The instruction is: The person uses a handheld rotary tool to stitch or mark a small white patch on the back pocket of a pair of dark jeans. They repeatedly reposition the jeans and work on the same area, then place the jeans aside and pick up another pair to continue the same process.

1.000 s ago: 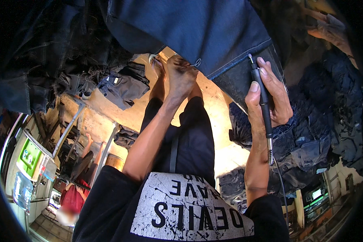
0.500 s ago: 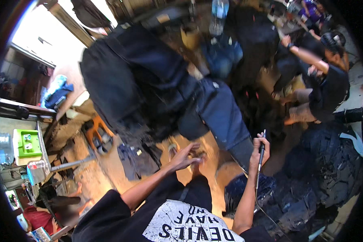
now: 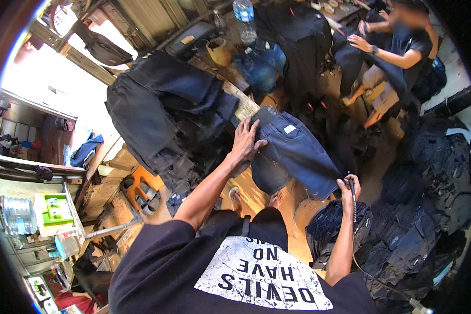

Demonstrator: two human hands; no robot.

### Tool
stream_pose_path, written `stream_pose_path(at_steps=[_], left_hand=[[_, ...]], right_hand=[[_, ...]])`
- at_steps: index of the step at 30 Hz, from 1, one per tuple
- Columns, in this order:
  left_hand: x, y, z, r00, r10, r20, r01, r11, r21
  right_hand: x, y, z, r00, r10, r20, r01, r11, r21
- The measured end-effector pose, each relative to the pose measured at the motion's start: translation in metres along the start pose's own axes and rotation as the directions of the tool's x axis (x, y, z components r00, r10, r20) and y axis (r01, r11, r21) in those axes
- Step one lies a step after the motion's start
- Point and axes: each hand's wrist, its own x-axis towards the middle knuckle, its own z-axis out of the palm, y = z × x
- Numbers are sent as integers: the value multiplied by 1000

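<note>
A pair of dark blue denim shorts [image 3: 301, 157] with a small white label lies slanting in front of me, over the end of a pale worn board [image 3: 244, 106]. My left hand [image 3: 246, 141] rests on the waistband end, its fingers spread and thumb out. At the opposite end, by the leg hem, my right hand [image 3: 347, 191] is closed round a slim pen-shaped handpiece [image 3: 354, 198]. A coiled spring sleeve and a thin cord run down from it along my forearm. Whether my right fingers also pinch the hem, I cannot tell.
Dark garments [image 3: 157, 115] are heaped left of the board. A large pile of dark clothes [image 3: 403, 230] lies at the right. Beyond stand a water bottle [image 3: 244, 23] and a yellowish pot [image 3: 220, 52]. A co-worker [image 3: 397, 52] sits far right. An orange stool [image 3: 141, 188] stands at the left.
My left hand has moved from the air over the floor onto the waistband end of the shorts. My right hand keeps the handpiece, close to the hem. The view has shifted.
</note>
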Motion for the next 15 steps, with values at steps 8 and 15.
stream_pose_path(at_steps=[8,15], left_hand=[[-36,116,41,989,13,148,-39,985,170],[-9,180,135,981,-163,-101,154,984,-86]], right_hand=[[-22,68,-85,967,-15,-256,-18,992,-127],[162,-3,-131,849,-439,-295,149,733,-664]])
